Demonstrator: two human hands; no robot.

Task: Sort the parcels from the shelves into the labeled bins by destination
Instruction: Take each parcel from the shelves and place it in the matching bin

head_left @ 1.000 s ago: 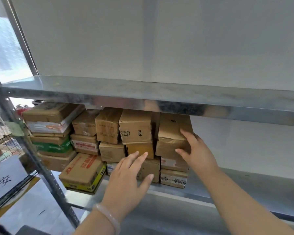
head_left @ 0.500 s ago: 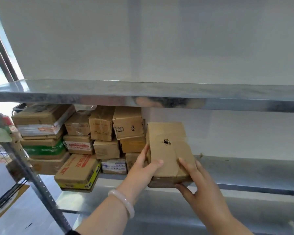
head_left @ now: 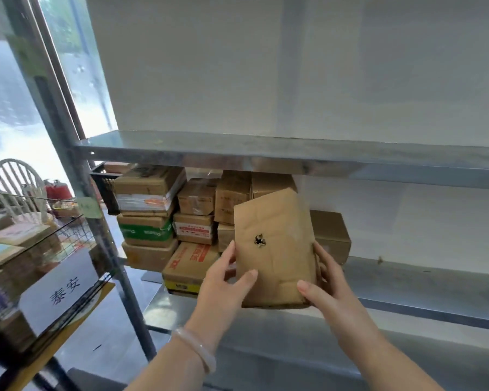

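One parcel off the shelf; my left hand and right hand grip its sides; many boxes unsorted centre-left; bin lower left part-filled.

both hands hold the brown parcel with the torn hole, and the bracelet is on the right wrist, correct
Not quite. In the head view the bracelet sits on the left wrist, not the right. The rest stands: the left hand and the right hand both hold the brown parcel with the torn hole.
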